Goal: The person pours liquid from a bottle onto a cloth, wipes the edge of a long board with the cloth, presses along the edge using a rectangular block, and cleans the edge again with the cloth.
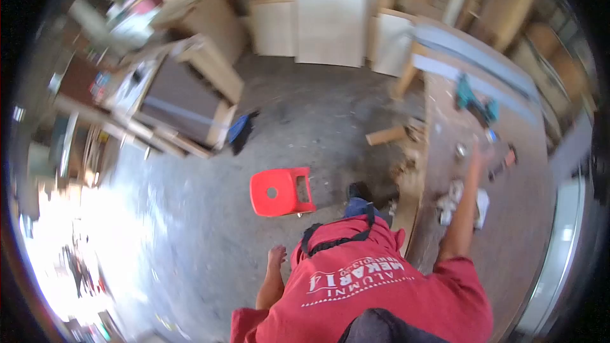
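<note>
My right hand [481, 154] reaches over the brown worktable [508, 235], its fingers smeared by motion, so I cannot see whether it holds anything. Close to it are a small round silvery item [460, 150] and a dark tool with an orange part [506, 160]. Farther along the table lies a teal power tool [475, 101]. Crumpled whitish material [452, 203] rests under my right forearm. Down beside my body, my left hand [277, 255] hangs over the floor with nothing visible in it; its fingers look loosely apart.
A red plastic stool [273, 192] stands on the concrete floor [210, 222] in front of me. Wood offcuts [386, 135] lie beside the table. At the left is a wooden cabinet frame [181, 105]; pale boards [330, 16] lean at the back.
</note>
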Motion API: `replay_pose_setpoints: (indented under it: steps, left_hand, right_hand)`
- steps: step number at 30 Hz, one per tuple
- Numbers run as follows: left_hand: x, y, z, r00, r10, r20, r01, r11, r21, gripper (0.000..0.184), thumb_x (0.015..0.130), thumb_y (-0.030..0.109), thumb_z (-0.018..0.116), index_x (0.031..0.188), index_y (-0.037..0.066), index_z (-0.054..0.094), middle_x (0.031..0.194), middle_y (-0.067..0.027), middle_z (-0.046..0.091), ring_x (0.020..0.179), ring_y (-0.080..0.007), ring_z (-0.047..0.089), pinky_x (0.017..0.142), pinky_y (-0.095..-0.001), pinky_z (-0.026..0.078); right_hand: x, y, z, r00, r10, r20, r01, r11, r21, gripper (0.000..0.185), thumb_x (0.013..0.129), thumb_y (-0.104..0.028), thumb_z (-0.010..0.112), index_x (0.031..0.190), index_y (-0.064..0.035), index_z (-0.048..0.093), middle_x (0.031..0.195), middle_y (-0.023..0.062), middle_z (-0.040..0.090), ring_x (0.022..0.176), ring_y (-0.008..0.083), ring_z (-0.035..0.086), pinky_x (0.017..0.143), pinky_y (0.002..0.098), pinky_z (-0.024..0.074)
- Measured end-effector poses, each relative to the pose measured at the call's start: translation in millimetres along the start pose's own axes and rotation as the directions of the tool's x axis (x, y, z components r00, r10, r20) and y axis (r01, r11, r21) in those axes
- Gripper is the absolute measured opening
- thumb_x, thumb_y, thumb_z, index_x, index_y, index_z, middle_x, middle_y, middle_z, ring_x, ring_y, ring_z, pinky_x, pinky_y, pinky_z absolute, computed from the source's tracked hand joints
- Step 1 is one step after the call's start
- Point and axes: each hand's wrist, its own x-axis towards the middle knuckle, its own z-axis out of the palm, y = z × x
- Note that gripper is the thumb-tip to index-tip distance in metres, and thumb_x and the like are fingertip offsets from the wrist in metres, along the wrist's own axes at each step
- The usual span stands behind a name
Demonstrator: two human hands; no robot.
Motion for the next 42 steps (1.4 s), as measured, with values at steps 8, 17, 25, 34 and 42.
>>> replay_pose_setpoints:
  steps: [8,17,25,34,42]
  left_hand:
    - [-51.4,4.5,66.7,0.905,0.403,-0.138,-0.339,0.877,0.34,0.042,0.092,0.03,0.064,0.123,0.002,0.072,0.103,-0.0187,0.077,0.103,-0.0321,0.074,0.09,-0.043,0.056]
    - [-110.1,243.3,95.2,0.838,0.533,-0.118,-0.521,0.845,0.118,0.068,0.088,0.022,0.078,0.148,0.0,0.055,0.131,-0.0214,0.071,0.121,-0.0299,0.069,0.103,-0.038,0.052]
    - [-134.0,394.6,51.6,0.523,0.846,-0.107,-0.813,0.457,-0.361,0.075,0.083,0.007,0.085,0.149,0.002,0.05,0.142,-0.011,0.061,0.127,-0.017,0.059,0.109,-0.0355,0.047]
    - [-79.1,375.0,-43.8,0.597,0.416,-0.686,-0.666,0.734,-0.134,0.042,0.082,0.007,0.086,0.119,0.003,0.067,0.1,-0.0013,0.071,0.091,-0.0133,0.065,0.085,-0.0298,0.053]
    - [-45.6,275.9,-8.0,0.346,-0.285,-0.894,-0.436,0.795,-0.422,0.057,0.072,0.009,0.092,0.122,0.001,0.066,0.113,-0.0069,0.068,0.104,-0.0232,0.063,0.096,-0.0379,0.051]
  right_hand:
    - [27.0,58.4,82.5,0.95,-0.293,0.111,0.296,0.955,-0.006,0.049,0.09,-0.03,0.083,0.124,-0.0003,0.067,0.112,0.0199,0.072,0.099,0.0355,0.07,0.089,0.0444,0.0547]
    - [-249.3,-213.4,189.3,0.326,-0.588,0.74,0.085,0.798,0.596,0.04,0.088,-0.013,0.082,0.122,-0.0062,0.064,0.11,0.0072,0.069,0.1,0.0192,0.067,0.091,0.0346,0.0548]
    - [-438.6,-369.4,221.9,-0.474,-0.696,0.54,-0.062,0.638,0.768,0.059,0.087,-0.03,0.082,0.136,-0.0068,0.059,0.13,0.0161,0.064,0.125,0.0354,0.061,0.108,0.0435,0.0468]
    - [-478.3,-479.7,406.3,-0.695,-0.569,0.439,0.082,0.544,0.835,0.052,0.087,-0.032,0.083,0.128,-0.0031,0.069,0.123,0.0177,0.072,0.113,0.0281,0.069,0.101,0.0387,0.0525]
    - [-537.1,-602.4,791.0,-0.259,-0.409,0.875,-0.174,0.911,0.374,0.023,0.096,-0.024,0.071,0.085,-0.0036,0.07,0.074,0.0027,0.07,0.064,0.0101,0.063,0.059,0.0274,0.0481]
